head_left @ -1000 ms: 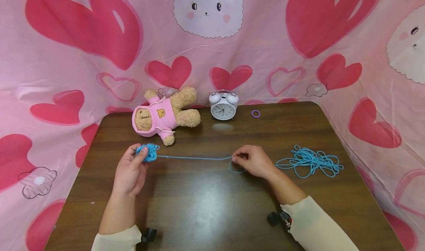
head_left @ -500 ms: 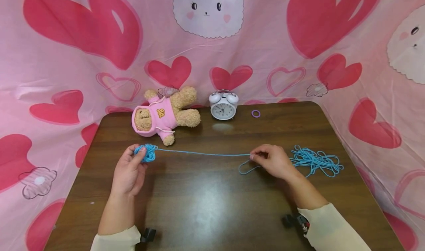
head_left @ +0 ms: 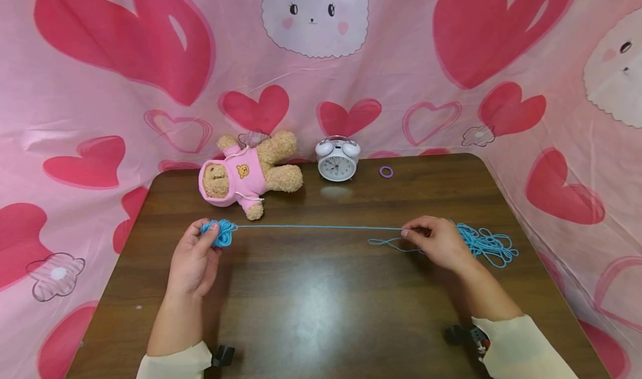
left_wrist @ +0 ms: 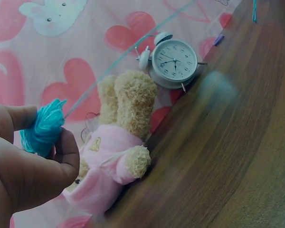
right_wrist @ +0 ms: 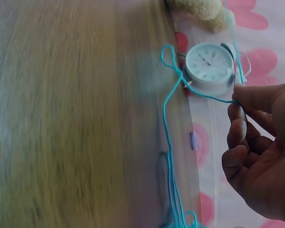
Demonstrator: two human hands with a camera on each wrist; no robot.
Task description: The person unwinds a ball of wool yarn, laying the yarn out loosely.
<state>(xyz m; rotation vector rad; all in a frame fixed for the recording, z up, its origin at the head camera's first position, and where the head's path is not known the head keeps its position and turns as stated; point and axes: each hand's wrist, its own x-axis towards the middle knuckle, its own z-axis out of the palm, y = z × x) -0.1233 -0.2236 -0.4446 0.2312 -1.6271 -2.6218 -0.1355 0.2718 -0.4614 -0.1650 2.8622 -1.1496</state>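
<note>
My left hand (head_left: 193, 265) pinches a small wound bundle of blue yarn (head_left: 220, 233) between thumb and fingers, held at the left above the table. From the bundle a taut yarn strand (head_left: 318, 227) runs across to my right hand (head_left: 441, 244), whose thumb and forefinger pinch it. Below the right fingertips a slack loop (right_wrist: 167, 109) of the same yarn hangs, leading back to a loose heap of blue yarn (head_left: 489, 245) on the table at the right. My right hand and wrist partly cover that heap in the head view.
Along the back of the brown table (head_left: 311, 306) lie a teddy bear (head_left: 248, 173) in a pink hoodie, a white alarm clock (head_left: 338, 160) standing upright, and a purple ring (head_left: 386, 167). A pink heart-print cloth (head_left: 396, 44) hangs behind and beside the table.
My right hand has moved to the right, lengthening the straight strand between the hands. The slack loop has shifted right with it. My left hand with the bundle has hardly moved.
</note>
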